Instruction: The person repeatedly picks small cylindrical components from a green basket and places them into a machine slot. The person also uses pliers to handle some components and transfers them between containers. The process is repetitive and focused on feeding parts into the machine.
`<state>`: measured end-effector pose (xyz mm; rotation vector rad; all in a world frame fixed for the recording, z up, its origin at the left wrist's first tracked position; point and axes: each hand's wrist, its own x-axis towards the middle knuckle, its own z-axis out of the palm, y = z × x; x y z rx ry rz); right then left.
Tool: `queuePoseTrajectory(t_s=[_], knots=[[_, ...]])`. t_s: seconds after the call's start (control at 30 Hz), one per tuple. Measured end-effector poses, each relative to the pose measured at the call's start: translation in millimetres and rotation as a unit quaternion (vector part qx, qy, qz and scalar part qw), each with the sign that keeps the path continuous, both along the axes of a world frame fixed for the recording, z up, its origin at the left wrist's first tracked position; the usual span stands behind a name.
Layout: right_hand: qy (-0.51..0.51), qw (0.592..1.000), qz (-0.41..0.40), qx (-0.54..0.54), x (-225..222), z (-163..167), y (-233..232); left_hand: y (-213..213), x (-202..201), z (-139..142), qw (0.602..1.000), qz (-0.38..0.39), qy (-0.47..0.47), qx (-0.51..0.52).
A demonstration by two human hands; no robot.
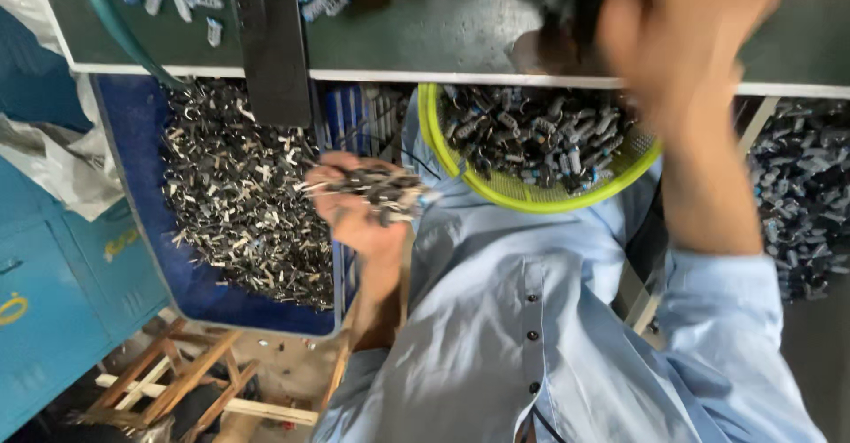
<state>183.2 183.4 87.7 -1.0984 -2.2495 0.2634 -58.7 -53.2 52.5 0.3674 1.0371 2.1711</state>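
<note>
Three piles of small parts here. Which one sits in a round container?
The middle pile: it lies in a yellow-green mesh basket on the person's lap. The left pile fills a rectangular blue bin; the right pile's container is not visible.

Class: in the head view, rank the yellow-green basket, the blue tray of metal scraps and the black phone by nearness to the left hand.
From the left hand:
1. Blue tray, just beside it, at picture left.
2. Yellow-green basket, at picture right.
3. Black phone, up on the bench.
</note>
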Motion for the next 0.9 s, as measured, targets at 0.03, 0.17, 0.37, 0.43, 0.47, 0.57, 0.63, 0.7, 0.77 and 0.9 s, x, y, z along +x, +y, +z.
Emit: queuePoseTrajectory(t_s=[0.03, 0.17, 0.37, 0.43, 0.47, 0.57, 0.63, 0.7, 0.77, 0.9], knots=[[0.065, 0.996, 0.064, 0.015, -1.3, 5.0, -20.7, 5.5, 7.9, -2.7, 1.000, -0.005, 0.006, 0.001], [0.175, 0.953, 0.228, -0.099, -13.5, -3.3, -100.2, 13.5, 23.7, -8.5, 1.000, -0.023, 0.017, -0.013], [0.211, 0.932, 0.106, -0.274, -30.7, -28.1, -160.1, 26.0, 37.9, -7.5, 0.996, -0.081, 0.045, -0.018], [0.208, 0.926, 0.060, -0.310, -33.2, -32.2, -163.8, 30.3, 43.2, -7.0, 0.993, -0.097, 0.059, -0.007], [0.221, 0.922, 0.048, -0.314, -33.4, -34.2, -164.8, 31.3, 44.9, -6.6, 0.993, -0.096, 0.071, -0.006], [0.259, 0.919, 0.022, -0.296, -29.0, -40.6, -165.2, 33.0, 47.6, -6.7, 0.978, -0.061, 0.195, -0.032], [0.292, 0.923, 0.006, -0.251, -25.2, -44.6, -165.0, 31.7, 48.2, -6.9, 0.972, -0.047, 0.225, -0.041], [0.242, 0.944, 0.053, -0.220, -22.4, -46.3, -164.0, 29.7, 50.4, -7.2, 0.984, -0.048, 0.172, -0.020], [0.227, 0.945, 0.080, -0.223, -22.4, -45.6, -161.6, 27.0, 53.3, -7.8, 0.985, -0.053, 0.160, -0.044], [0.238, 0.944, 0.106, -0.203, -27.3, -39.1, -154.2, 22.8, 56.7, -12.1, 0.988, -0.071, 0.114, -0.083]])
